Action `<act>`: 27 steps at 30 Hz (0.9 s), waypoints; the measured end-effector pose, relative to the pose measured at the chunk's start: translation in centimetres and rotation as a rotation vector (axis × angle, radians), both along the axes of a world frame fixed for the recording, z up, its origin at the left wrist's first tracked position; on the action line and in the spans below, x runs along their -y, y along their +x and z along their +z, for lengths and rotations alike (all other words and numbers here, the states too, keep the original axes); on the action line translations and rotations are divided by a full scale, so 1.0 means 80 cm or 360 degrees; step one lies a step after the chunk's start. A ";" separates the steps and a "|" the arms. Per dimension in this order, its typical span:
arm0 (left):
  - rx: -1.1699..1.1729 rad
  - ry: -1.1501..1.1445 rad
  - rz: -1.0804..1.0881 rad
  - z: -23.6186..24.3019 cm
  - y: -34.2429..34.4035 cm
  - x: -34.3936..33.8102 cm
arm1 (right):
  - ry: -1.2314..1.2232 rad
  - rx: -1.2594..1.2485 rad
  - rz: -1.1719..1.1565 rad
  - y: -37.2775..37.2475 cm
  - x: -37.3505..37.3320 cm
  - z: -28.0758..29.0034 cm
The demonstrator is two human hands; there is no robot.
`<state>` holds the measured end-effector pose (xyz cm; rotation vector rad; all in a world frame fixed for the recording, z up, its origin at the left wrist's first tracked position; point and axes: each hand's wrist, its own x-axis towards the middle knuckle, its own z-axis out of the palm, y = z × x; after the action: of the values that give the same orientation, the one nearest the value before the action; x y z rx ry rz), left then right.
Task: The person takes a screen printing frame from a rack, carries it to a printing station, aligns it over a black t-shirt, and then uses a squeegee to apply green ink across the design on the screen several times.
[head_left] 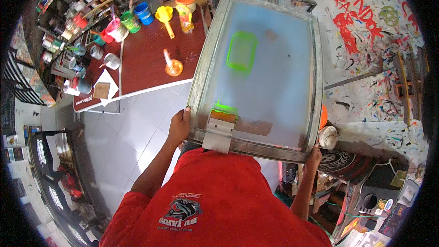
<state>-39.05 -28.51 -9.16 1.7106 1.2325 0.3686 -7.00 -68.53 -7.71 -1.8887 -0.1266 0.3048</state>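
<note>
Left hand (179,127) and right hand (313,156) each clasp a near corner of the metal-framed printing screen with green ink (256,71), carrying it level. That probably keeps the wood-handled squeegee (221,123) resting against the near rail.

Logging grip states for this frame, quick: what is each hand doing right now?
Left hand: closed on the near left corner of the screen printing frame.
Right hand: gripping the frame's near right corner.
</note>
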 end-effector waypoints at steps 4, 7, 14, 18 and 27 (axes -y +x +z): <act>0.0190 -0.0045 0.0201 0.023 -0.084 0.004 | 0.0158 -0.0140 0.0049 -0.084 -0.046 0.050; 0.0302 0.0065 0.0327 0.038 -0.166 0.002 | -0.0053 0.0093 0.0210 -0.129 -0.043 0.040; 0.0298 0.0146 0.0575 0.106 -0.369 0.013 | 0.0459 -0.0114 0.0364 -0.264 -0.111 0.075; 0.0193 0.0116 0.0865 0.141 -0.467 0.047 | -0.0085 0.0009 0.0232 -0.347 -0.196 0.156; 0.0275 0.0262 0.1707 0.235 -0.537 0.164 | 0.0230 -0.0045 0.1279 -0.338 -0.357 0.237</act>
<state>-82.03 -41.60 9.61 0.9614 1.9381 1.2373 -34.01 -40.00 11.27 -1.6124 -0.8719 0.8368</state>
